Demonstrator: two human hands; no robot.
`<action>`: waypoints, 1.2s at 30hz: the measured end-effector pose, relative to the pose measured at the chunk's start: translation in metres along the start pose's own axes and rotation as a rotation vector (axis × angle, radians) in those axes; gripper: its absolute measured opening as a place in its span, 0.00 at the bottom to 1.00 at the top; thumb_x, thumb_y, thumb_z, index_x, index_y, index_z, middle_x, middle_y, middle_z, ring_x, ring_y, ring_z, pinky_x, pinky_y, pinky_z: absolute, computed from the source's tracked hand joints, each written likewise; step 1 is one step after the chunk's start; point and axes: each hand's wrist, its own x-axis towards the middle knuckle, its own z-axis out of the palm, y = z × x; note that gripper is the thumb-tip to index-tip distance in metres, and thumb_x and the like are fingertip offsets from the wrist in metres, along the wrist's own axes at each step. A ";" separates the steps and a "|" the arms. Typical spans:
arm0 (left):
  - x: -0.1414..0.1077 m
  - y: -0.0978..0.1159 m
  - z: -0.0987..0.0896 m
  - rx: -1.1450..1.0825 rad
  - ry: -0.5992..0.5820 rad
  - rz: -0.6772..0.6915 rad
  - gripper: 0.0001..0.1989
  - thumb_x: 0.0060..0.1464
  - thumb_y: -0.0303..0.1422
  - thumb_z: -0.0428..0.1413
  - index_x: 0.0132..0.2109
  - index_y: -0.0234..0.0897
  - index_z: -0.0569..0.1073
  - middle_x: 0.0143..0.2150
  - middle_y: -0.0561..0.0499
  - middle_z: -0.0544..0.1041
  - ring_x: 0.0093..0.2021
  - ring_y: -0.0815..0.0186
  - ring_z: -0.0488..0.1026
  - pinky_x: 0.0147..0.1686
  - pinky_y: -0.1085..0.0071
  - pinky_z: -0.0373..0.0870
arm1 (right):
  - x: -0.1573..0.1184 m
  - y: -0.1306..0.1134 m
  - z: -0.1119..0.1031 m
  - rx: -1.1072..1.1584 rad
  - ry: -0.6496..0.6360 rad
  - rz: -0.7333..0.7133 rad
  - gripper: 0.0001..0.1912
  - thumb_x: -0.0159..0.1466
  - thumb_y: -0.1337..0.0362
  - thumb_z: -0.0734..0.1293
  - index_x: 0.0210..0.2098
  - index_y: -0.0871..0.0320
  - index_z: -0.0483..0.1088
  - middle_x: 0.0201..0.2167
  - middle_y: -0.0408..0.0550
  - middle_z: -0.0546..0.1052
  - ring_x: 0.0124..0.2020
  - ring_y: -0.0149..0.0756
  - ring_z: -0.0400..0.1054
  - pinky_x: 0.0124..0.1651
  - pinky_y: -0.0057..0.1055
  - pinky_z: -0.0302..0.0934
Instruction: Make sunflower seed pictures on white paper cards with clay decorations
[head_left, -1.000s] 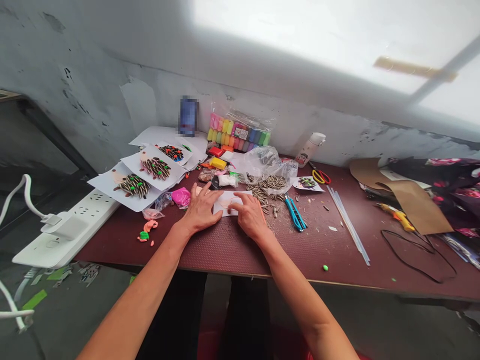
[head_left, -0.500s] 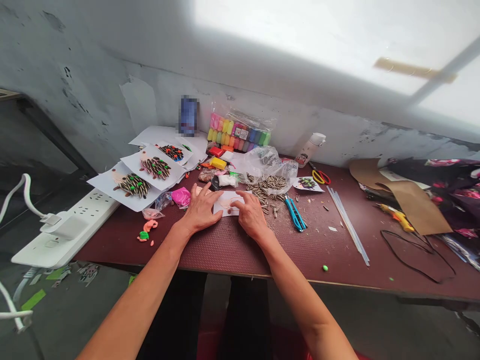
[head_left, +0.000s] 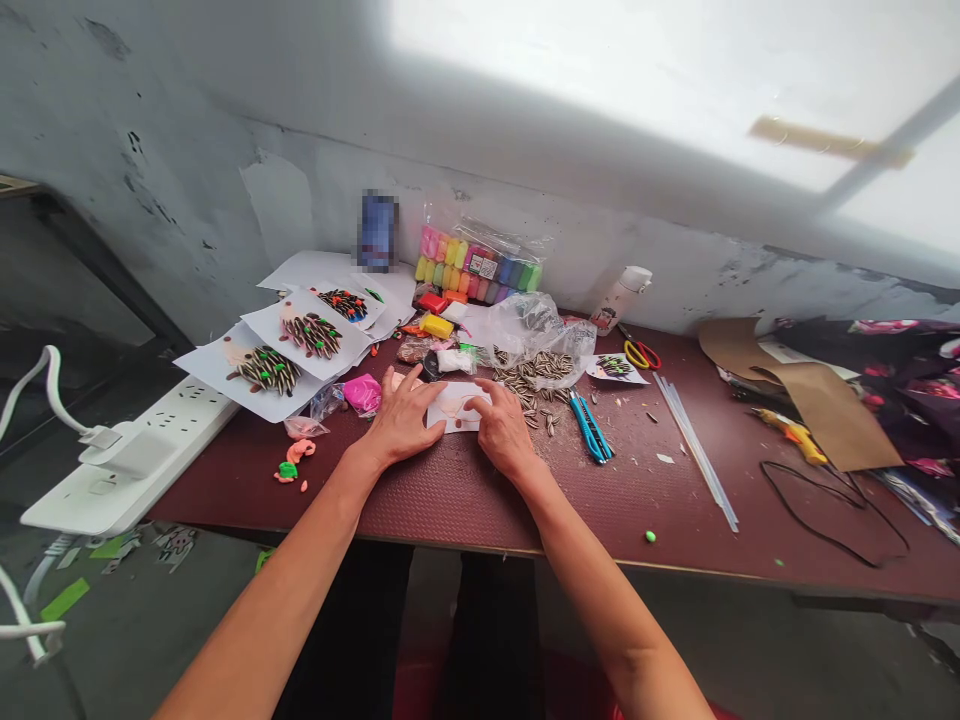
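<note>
A small white card [head_left: 442, 420] lies on the table between my hands. It bears a thin pale-peach shape with small dark brown dots, partly covered by my right fingers. My left hand [head_left: 403, 418] rests at the card's left side, fingers spread, its thumb on the card's edge. Over the card's right part is my right hand [head_left: 504, 425]; its index finger reaches out and touches the surface, while the other fingers curl underneath and are partly hidden. I see nothing held in either hand. Striped sunflower seeds [head_left: 544, 368] lie heaped just beyond my right hand.
Finished-looking seed hedgehog cards [head_left: 270, 372] overlap at left, near a white power strip [head_left: 112, 490]. Bags of coloured clay [head_left: 480, 270] stand against the wall. A teal utility knife [head_left: 590, 428], scissors [head_left: 641, 352], clear glue sticks [head_left: 697, 455] and a yellow glue gun [head_left: 802, 435] lie rightward.
My right index finger has shifted slightly to the right on the card. My left hand and the card stay where they were.
</note>
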 end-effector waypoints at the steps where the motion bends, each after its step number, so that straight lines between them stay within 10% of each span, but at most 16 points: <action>1: 0.000 0.000 0.000 -0.005 0.001 0.003 0.30 0.52 0.38 0.55 0.63 0.40 0.72 0.60 0.42 0.77 0.72 0.42 0.56 0.70 0.35 0.35 | 0.000 0.001 0.001 0.003 0.022 0.020 0.19 0.64 0.77 0.59 0.46 0.56 0.76 0.63 0.56 0.69 0.61 0.47 0.62 0.62 0.44 0.56; 15: 0.000 0.001 -0.001 -0.036 0.020 0.027 0.31 0.52 0.37 0.56 0.64 0.41 0.70 0.64 0.43 0.73 0.72 0.43 0.54 0.70 0.35 0.35 | 0.002 0.001 0.000 0.279 0.322 0.014 0.03 0.63 0.67 0.65 0.32 0.56 0.69 0.47 0.55 0.78 0.50 0.44 0.70 0.56 0.40 0.61; 23: 0.000 0.001 -0.004 -0.074 0.046 0.026 0.28 0.51 0.36 0.55 0.60 0.40 0.74 0.62 0.42 0.75 0.72 0.44 0.56 0.70 0.36 0.36 | 0.001 -0.006 0.000 0.657 0.261 0.155 0.08 0.62 0.60 0.67 0.29 0.55 0.70 0.28 0.43 0.77 0.30 0.33 0.68 0.40 0.31 0.63; 36: 0.003 0.004 -0.008 -0.260 0.154 0.019 0.23 0.53 0.36 0.56 0.56 0.40 0.76 0.58 0.44 0.78 0.67 0.48 0.63 0.68 0.43 0.51 | 0.005 -0.014 -0.001 0.940 0.143 0.238 0.12 0.59 0.53 0.71 0.30 0.56 0.75 0.26 0.44 0.79 0.27 0.33 0.71 0.35 0.30 0.66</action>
